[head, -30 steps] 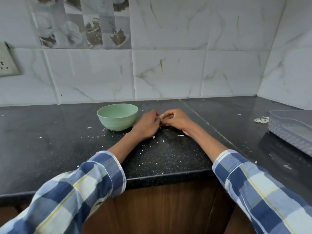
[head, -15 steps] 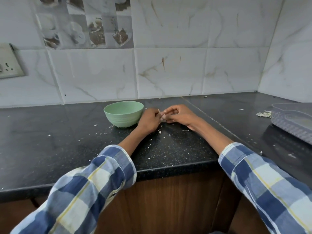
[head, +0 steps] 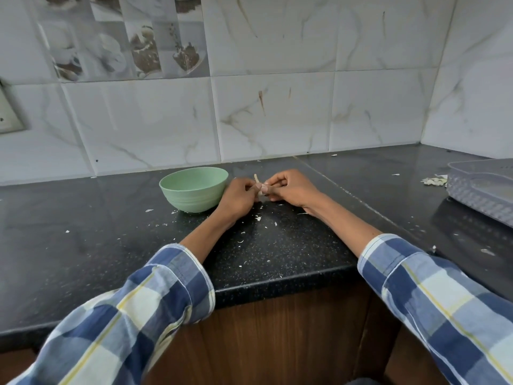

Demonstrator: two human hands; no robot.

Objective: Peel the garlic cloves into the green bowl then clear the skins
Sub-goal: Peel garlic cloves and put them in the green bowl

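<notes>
On the counter (head: 83,218), just right of the bowl (head: 194,188) at frame centre, the left hand (head: 238,195) and right hand (head: 291,187) both pinch one clove (head: 259,187); better pull its loose skin (head: 256,177) away slowly, keeping the clove firm.

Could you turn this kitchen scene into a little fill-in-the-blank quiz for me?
1. The bowl beside the left hand is coloured ____.
2. Both hands, the right hand included, pinch one small garlic clove to the ____ of the bowl.
3. Bits of garlic skin lie scattered on the ____ countertop.
4. A clear plastic tray sits at the far ____ of the counter.

Answers: green; right; black; right
</notes>
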